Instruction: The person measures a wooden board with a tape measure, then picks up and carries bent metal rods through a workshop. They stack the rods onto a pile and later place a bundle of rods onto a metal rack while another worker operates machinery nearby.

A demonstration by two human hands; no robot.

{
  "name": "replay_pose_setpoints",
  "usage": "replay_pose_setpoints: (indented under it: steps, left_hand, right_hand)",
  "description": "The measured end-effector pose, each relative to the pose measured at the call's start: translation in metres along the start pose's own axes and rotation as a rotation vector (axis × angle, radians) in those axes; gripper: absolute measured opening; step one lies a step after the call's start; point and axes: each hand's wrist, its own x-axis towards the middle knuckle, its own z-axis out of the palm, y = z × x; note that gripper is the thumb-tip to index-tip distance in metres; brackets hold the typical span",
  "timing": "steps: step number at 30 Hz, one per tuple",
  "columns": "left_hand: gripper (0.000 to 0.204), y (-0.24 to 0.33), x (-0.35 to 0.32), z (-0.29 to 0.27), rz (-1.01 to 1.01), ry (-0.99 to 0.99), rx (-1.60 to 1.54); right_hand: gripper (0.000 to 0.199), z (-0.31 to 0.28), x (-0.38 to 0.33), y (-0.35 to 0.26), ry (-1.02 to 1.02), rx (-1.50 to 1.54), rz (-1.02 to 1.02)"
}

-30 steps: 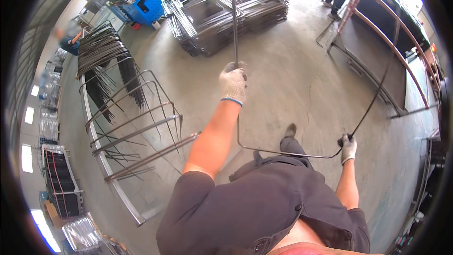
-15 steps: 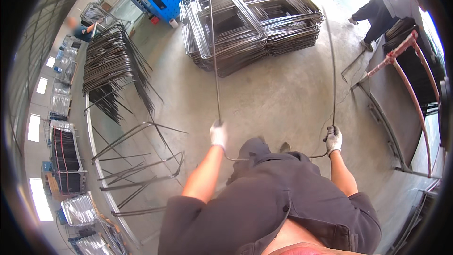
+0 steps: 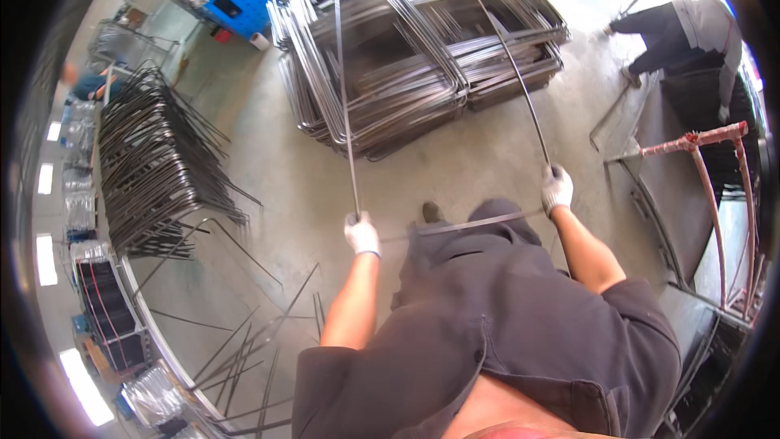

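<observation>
Gloves on, we've got a bent metal rod [image 3: 351, 114] in both hands: left hand [image 3: 361, 235] with fingers wrapped round one upright leg, right hand [image 3: 556, 189] with fingers closed on the other leg, the crosspiece running between them at our waist. Ahead on the floor sits a stack of bent metal frames [image 3: 422, 49]; another person [image 3: 691, 28] bends over at far right.

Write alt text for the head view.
Seen from above, a person's gloved left hand and right hand grip a bent metal rod shaped like a U, over a concrete floor before a stack of bent metal frames.
</observation>
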Motion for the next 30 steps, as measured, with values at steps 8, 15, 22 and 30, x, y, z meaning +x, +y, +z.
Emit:
replay_pose_setpoints:
  steps: [8,15,22,30]
  left_hand:
    - [0.02,0.123,0.112,0.067,-0.074,-0.045,-0.176]
    - [0.044,0.18,0.208,0.129,-0.113,0.036,-0.099]
    - [0.046,0.158,0.293,0.173,-0.141,-0.013,-0.022]
    - [0.047,0.075,0.349,0.193,-0.223,-0.062,-0.096]
  right_hand:
    - [0.037,0.11,0.164,-0.127,-0.004,0.102,-0.051]
    - [0.042,0.212,0.3,-0.207,-0.114,0.025,-0.107]
    - [0.04,0.297,0.366,-0.244,-0.214,-0.049,-0.039]
    - [0.035,0.376,0.383,-0.187,-0.237,-0.138,-0.003]
